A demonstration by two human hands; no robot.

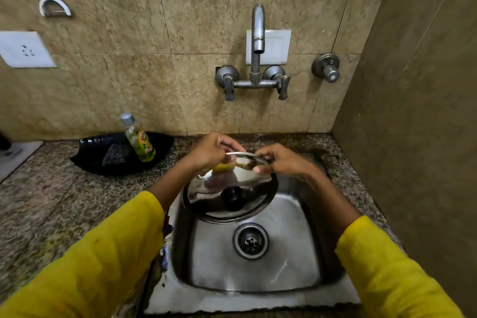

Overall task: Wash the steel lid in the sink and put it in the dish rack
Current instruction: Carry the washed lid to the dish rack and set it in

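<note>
A: Lid location?
B: Steel lid (pixel 229 190) tilted over the sink (pixel 258 263), far rim up, black knob (pixel 233 197) facing camera, above the drain (pixel 250 241).
A: Hands?
B: Left hand (pixel 213 150) fingers curled, pinching the lid's far rim, a yellow sponge (pixel 222 167) just beneath it against the lid. Right hand (pixel 280 160) closed on the same rim, thumb underneath.
A: Water?
B: Tap (pixel 258 31) behind the sink, no stream visible.
A: Other stuff?
B: Dish soap bottle (pixel 139 138) in a black tray (pixel 116 155), left of the sink.

Home kitchen: sink (pixel 258 276), wall tap (pixel 257 33)
</note>
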